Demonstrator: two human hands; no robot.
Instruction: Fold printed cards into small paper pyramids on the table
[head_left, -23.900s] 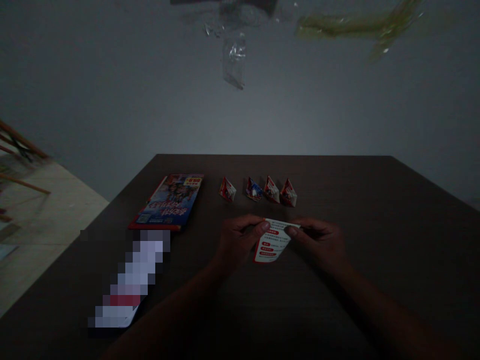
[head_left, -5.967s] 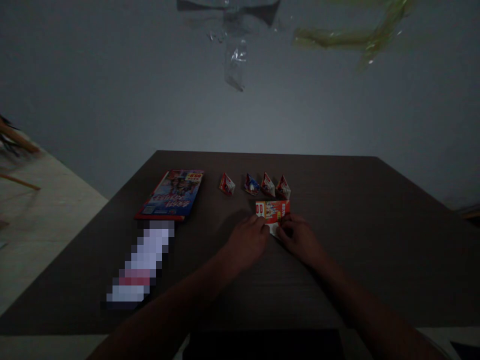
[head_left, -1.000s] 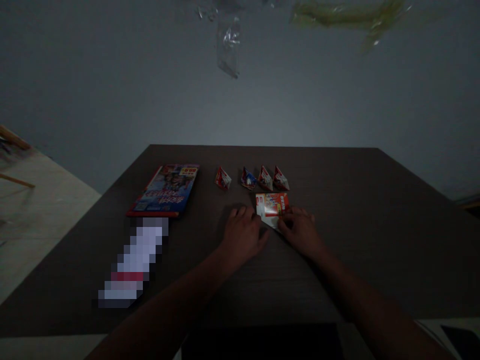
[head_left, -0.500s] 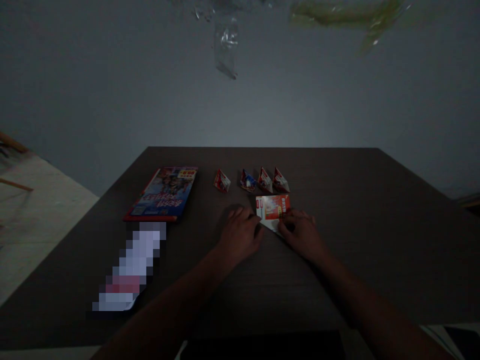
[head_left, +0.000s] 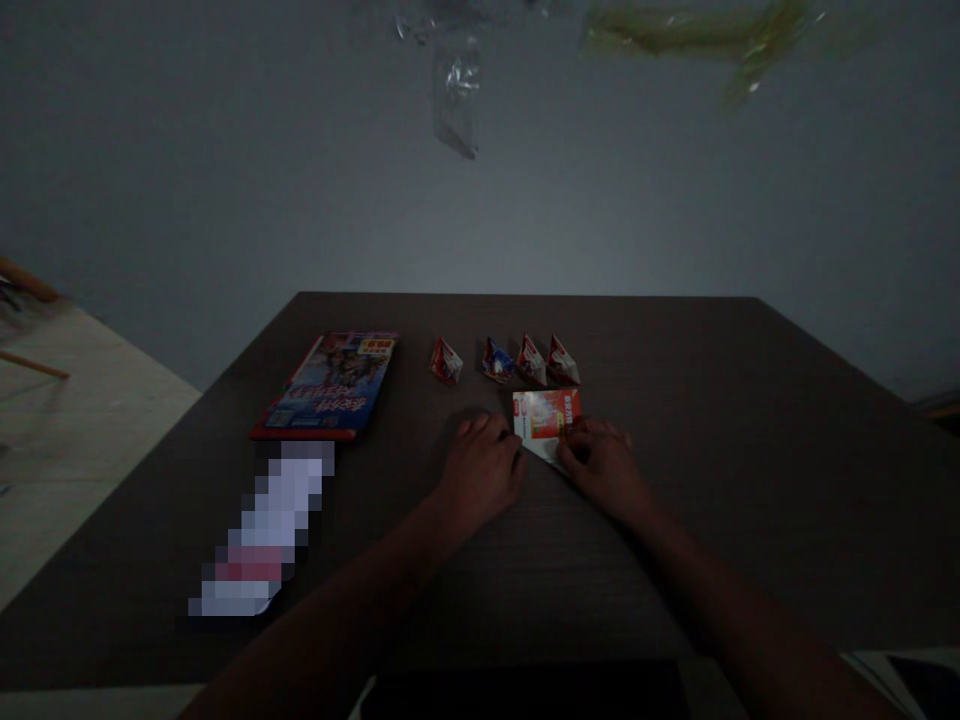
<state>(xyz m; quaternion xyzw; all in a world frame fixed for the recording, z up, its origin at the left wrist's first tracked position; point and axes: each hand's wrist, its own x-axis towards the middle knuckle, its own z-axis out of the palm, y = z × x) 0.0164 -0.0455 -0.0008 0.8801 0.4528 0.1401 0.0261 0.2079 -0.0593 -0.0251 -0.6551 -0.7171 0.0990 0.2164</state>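
Note:
A folded sheet of printed paper (head_left: 546,414), red and white with a pale flap at its lower edge, lies flat on the table. My right hand (head_left: 604,468) grips its lower right side, thumb and fingers pressed together at the fold. At the left corner of the sheet rests my left hand (head_left: 484,470), loosely bent, its index fingertip touching the paper and the thumb apart. Just beyond stand several small folded paper pieces: a red and white one (head_left: 447,362), a blue one (head_left: 497,361), and two more red and white ones (head_left: 532,361) close together.
On the left of the dark table (head_left: 735,480) lies a magazine (head_left: 330,385) with a blue and red cover. A pixelated, phone-shaped object (head_left: 270,535) sits nearer me. The wall (head_left: 600,200) rises behind the table's far edge.
The view has shifted very slightly. Both hands stay at the paper in nearly the same pose, and the folded pieces have not moved.

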